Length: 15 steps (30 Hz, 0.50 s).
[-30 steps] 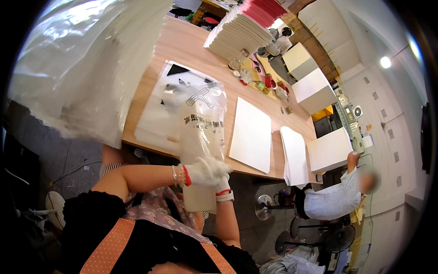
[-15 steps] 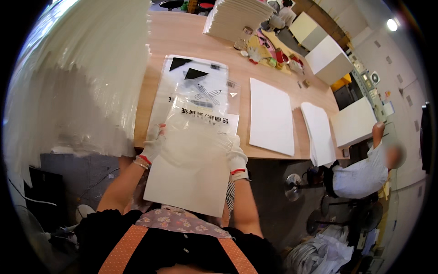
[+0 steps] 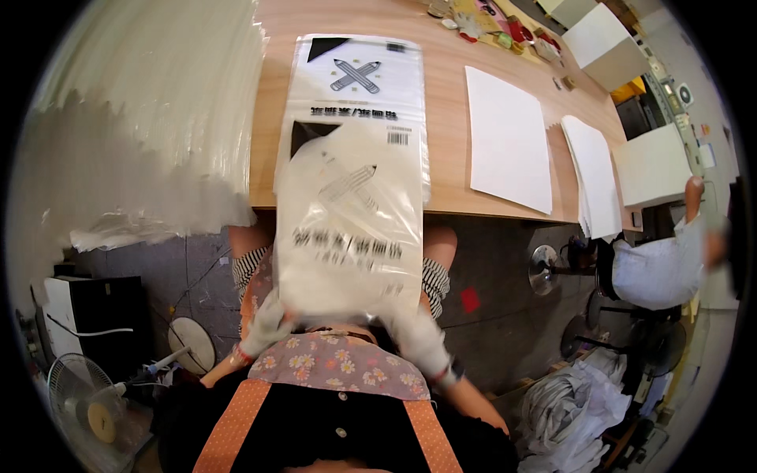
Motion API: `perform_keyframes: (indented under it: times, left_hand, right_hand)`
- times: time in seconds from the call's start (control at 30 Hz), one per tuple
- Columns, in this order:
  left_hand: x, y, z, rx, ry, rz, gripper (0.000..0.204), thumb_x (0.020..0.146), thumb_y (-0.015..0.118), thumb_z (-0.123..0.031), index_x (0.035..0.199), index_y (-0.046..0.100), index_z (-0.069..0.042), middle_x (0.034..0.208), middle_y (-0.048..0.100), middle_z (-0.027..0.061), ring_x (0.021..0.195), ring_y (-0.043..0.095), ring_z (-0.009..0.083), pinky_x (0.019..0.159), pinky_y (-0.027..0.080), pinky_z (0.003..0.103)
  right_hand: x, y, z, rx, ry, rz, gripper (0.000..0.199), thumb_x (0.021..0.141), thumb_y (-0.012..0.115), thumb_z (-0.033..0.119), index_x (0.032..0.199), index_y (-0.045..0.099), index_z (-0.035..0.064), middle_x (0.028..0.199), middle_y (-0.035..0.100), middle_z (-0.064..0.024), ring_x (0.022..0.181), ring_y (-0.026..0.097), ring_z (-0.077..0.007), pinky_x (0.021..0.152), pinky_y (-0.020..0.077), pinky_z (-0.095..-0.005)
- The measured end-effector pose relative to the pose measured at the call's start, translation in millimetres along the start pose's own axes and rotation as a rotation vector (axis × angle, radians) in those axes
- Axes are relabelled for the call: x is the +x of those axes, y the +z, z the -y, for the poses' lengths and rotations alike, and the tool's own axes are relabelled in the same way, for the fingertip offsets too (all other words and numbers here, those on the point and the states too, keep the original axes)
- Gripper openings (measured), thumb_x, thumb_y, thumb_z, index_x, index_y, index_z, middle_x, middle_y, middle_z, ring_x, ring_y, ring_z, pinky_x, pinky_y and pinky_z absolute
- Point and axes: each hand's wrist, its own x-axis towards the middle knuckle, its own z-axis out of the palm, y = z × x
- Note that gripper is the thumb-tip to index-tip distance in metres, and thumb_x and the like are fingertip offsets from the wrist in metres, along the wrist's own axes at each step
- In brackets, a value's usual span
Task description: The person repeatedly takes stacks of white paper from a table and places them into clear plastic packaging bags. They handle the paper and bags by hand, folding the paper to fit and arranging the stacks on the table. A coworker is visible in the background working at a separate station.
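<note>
Fingers of the left hand (image 3: 264, 327) and right hand (image 3: 418, 339), both in white gloves, are clamped on the lower corners of a clear plastic bag (image 3: 351, 225), held up close over the lap at 6 o'clock. Its top edge overlaps a printed bag stack (image 3: 359, 75) lying on the wooden bench (image 3: 445, 110) at 12. White paper sheets (image 3: 509, 138) lie at 2 o'clock.
</note>
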Motion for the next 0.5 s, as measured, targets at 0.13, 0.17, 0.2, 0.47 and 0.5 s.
perform_keyframes:
  times: [0.13,0.17,0.2,0.47,0.5]
  left_hand:
    - [10.7,-2.7,-22.4,0.169,0.27,-0.161,0.012,0.078,0.04,0.005,0.083,0.043,-0.005,0.072,0.049,0.0052,0.058,0.051,0.0111,0.052,0.045,0.025]
    - [12.5,-4.4,-24.5,0.075,0.309,-0.135,0.013,0.077,0.039,0.006,0.083,0.043,-0.005,0.072,0.049,0.0049,0.057,0.05,0.0108,0.051,0.045,0.025]
    - [13.3,-3.7,-27.3,-0.019,0.331,-0.111,0.014,0.077,0.039,0.006,0.083,0.044,-0.006,0.072,0.049,0.0047,0.056,0.049,0.0104,0.049,0.044,0.025]
    - [47.4,97.5,-216.1,0.625,0.949,0.116,0.011,0.07,0.058,-0.003,0.072,0.048,-0.006,0.074,0.051,0.0085,0.066,0.053,0.0244,0.059,0.044,0.032]
    - [42.6,97.4,-232.1,0.652,1.195,0.071,0.012,0.07,0.061,-0.006,0.074,0.05,-0.007,0.075,0.053,0.0092,0.064,0.056,0.0268,0.054,0.044,0.032]
  right_hand:
    - [7.8,-36.0,-16.1,-0.072,0.3,-0.171,0.045,0.083,0.052,0.016,0.127,0.05,0.0176,0.075,0.061,-0.0191,0.068,0.061,-0.0368,0.061,0.0473,-0.0444]
    - [-6.8,-35.4,-34.2,-0.048,0.201,-0.076,0.047,0.083,0.053,0.02,0.13,0.048,0.0209,0.083,0.063,-0.0202,0.072,0.062,-0.0353,0.064,0.0492,-0.0422]
    - [-14.9,-45.5,-39.0,0.02,0.164,0.015,0.042,0.086,0.053,0.021,0.127,0.051,0.0223,0.087,0.064,-0.0193,0.075,0.065,-0.0297,0.068,0.0511,-0.0371]
    - [80.0,9.4,-91.3,1.049,0.181,-0.167,0.041,0.094,0.049,0.011,0.132,0.039,-0.0014,0.12,0.055,-0.0058,0.095,0.057,-0.0139,0.084,0.0482,-0.0289]
    - [107.2,13.2,-61.7,0.768,0.078,-0.122,0.042,0.095,0.048,0.012,0.133,0.038,-0.0012,0.121,0.054,-0.0055,0.099,0.056,-0.015,0.087,0.0472,-0.0308]
